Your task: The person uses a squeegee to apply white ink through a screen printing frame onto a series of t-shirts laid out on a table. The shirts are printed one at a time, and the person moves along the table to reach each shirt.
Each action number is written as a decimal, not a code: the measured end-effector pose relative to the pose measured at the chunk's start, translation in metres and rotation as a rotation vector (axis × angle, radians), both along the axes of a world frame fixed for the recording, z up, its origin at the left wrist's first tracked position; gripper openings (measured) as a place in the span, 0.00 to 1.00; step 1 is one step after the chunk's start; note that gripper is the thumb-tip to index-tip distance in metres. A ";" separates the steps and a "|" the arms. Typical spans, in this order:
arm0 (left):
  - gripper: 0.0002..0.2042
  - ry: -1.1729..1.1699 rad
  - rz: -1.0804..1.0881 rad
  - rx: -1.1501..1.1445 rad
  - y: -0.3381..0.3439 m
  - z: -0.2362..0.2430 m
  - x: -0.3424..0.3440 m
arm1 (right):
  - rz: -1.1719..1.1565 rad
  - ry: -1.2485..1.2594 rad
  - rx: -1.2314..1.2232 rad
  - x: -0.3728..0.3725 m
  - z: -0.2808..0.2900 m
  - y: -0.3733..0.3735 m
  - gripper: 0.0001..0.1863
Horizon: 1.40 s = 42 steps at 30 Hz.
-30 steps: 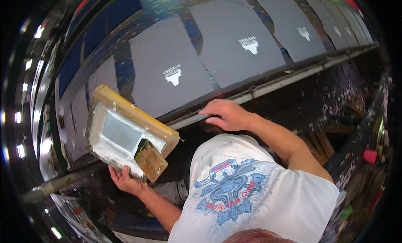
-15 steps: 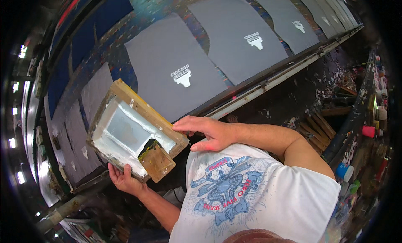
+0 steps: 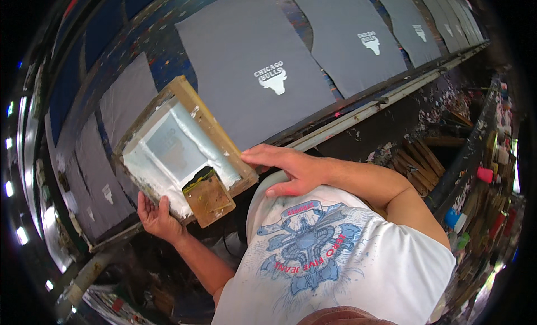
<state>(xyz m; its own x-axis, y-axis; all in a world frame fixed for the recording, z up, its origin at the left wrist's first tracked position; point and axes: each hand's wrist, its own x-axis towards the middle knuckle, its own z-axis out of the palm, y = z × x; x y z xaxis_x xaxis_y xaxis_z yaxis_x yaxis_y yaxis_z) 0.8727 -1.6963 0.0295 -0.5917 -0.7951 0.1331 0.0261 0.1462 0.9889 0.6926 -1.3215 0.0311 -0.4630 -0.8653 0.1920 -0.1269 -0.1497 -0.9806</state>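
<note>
In the head view, my left hand (image 3: 163, 218) grips the lower-left edge of a wooden printing screen (image 3: 207, 123), held tilted over the bench edge. White ink lines its inside around a pale mesh panel (image 3: 170, 146). A wooden squeegee (image 3: 208, 204) with a dark, yellow-stained edge lies in the screen's lower part. My right hand (image 3: 288, 171) has its fingers on the screen's right edge, with the thumb below. Behind the screen, grey fabric pieces (image 3: 246, 39) lie in a row, several bearing a white animal-head print with lettering.
The long printing table (image 3: 151, 34) also bears dark blue pieces along its far side, with a metal rail (image 3: 358, 118) along its near edge. At right are wooden slats (image 3: 414, 168), a pink container (image 3: 484, 175) and a blue-and-white tub (image 3: 455, 217). My white-shirted torso fills the bottom.
My right hand has come down onto the screen's right edge from above it, where it was apart. The screen and my left hand have shifted upward in the view.
</note>
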 end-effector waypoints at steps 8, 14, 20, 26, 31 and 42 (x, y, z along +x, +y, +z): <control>0.32 -0.070 0.071 -0.059 0.070 0.033 -0.017 | 0.097 0.050 -0.015 -0.038 0.023 0.065 0.52; 0.32 -0.066 0.057 -0.120 0.174 0.040 -0.087 | 0.062 -0.072 0.040 -0.095 0.014 0.163 0.51; 0.34 0.015 -0.036 -0.116 0.251 0.004 -0.186 | -0.396 -0.132 0.179 -0.118 -0.001 0.222 0.46; 0.26 -0.010 -0.257 -0.106 0.289 -0.011 -0.227 | -0.609 -0.203 0.322 -0.105 0.012 0.250 0.39; 0.21 -0.016 -0.301 -0.061 0.295 -0.015 -0.215 | -0.662 -0.190 0.334 -0.083 0.011 0.258 0.38; 0.14 -0.057 -0.229 -0.512 0.336 -0.015 -0.200 | -0.745 -0.178 0.344 -0.067 0.015 0.285 0.35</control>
<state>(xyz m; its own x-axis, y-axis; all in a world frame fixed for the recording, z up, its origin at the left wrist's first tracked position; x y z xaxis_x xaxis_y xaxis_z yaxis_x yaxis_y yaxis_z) 0.6730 -1.3601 0.0150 -0.7594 -0.4875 0.4309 0.0621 0.6049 0.7939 0.6253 -1.0361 0.0464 -0.9350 -0.3181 -0.1569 0.0870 0.2232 -0.9709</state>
